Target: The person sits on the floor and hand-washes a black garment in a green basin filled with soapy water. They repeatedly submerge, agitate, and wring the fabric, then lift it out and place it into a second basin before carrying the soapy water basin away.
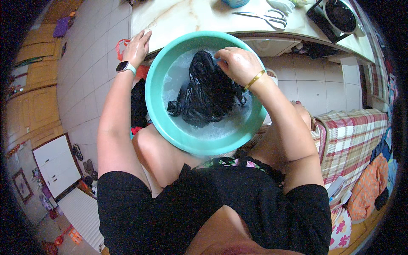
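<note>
A turquoise plastic basin (153,105) of sudsy water (178,73) sits over my knees, against the table edge. In it lies a crumpled, wet black plastic bag (207,92), partly above the water. My right hand (240,63), with a gold bangle at its wrist, hovers over the bag's right side. Its thumb and fingers are curled together around a small blue thing (216,59), mostly hidden. My left hand (138,46), wet and wearing a smartwatch (122,66), is stretched out at the table's left corner with nothing visible in it. A red plastic loop (120,49) shows beside it.
On the marble-patterned table (178,16) lie white-handled scissors (267,17), a blue container (236,2) and a black-and-white appliance (339,17). A plaid-covered seat (350,137) with an orange cloth (368,188) is at my right. Tiled floor (91,70) extends left.
</note>
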`<action>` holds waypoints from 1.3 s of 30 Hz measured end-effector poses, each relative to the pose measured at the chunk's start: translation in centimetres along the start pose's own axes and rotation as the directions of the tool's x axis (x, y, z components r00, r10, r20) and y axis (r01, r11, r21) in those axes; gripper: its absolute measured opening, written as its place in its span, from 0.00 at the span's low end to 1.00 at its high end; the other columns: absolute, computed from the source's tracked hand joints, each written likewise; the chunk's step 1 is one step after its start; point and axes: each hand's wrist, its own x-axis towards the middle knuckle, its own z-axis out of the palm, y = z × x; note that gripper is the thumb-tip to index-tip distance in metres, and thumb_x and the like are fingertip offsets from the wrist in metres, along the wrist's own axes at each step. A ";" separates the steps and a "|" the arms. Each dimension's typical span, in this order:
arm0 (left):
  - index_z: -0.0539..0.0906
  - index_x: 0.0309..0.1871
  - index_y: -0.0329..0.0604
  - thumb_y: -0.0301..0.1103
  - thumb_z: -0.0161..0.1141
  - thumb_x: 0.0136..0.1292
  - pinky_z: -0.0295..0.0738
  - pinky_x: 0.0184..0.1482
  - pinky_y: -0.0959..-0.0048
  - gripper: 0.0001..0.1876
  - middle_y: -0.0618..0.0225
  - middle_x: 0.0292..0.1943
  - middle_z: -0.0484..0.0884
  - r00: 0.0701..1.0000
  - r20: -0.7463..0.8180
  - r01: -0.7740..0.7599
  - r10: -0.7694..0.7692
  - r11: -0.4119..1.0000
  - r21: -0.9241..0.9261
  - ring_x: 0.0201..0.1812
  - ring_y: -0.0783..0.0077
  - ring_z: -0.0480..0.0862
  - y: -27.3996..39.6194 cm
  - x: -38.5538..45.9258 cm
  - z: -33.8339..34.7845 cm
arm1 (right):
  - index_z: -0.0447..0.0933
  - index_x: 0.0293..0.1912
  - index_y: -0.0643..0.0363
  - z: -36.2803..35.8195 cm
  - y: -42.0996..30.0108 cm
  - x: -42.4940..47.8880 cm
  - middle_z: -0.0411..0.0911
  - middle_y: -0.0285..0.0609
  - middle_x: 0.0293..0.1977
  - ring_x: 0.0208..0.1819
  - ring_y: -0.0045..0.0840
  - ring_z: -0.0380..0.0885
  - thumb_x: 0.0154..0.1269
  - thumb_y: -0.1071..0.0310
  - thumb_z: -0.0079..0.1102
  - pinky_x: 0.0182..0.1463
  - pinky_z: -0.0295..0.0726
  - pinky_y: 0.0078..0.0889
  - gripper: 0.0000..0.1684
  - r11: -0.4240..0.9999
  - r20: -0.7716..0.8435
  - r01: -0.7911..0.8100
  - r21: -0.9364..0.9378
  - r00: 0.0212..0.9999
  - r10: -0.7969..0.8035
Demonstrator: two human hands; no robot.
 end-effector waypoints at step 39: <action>0.72 0.65 0.46 0.40 0.60 0.66 0.72 0.61 0.61 0.25 0.57 0.58 0.81 0.944 -0.263 0.198 -0.201 0.979 -0.039 0.58 0.55 0.80 1.4 3.6 -8.4 | 0.81 0.43 0.54 2.5 0.8 0.6 0.81 0.48 0.38 0.42 0.43 0.81 0.61 0.62 0.59 0.47 0.81 0.45 0.12 0.983 0.198 -0.137 -0.120 0.967 0.159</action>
